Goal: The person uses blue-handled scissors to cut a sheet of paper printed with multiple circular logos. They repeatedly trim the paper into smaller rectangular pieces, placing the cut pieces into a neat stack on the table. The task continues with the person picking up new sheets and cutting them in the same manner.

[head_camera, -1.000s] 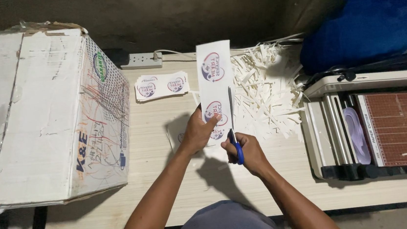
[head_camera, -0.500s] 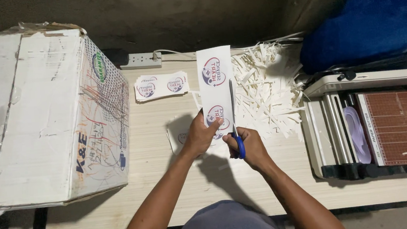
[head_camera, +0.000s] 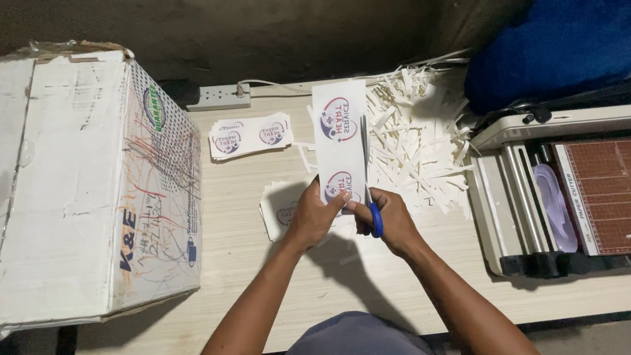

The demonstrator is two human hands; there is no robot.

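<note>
A big white cardboard box (head_camera: 73,191) sits on the bench (head_camera: 248,282), well left of the fingers; a paper cutter (head_camera: 583,192) stands well to their right. Beyond them lies a heap of white paper trimmings (head_camera: 418,138). The left hand (head_camera: 313,216) has its fingers closed on the lower end of a printed paper strip (head_camera: 340,133), held upright. The right hand (head_camera: 388,221) grips blue-handled scissors (head_camera: 371,195), blades along the strip's right edge.

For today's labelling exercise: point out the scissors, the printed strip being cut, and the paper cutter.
scissors (head_camera: 375,220), head view, on the blue handle.
printed strip (head_camera: 341,133), head view, on its upper printed part.
paper cutter (head_camera: 610,201), head view, on its brown gridded bed.
</note>
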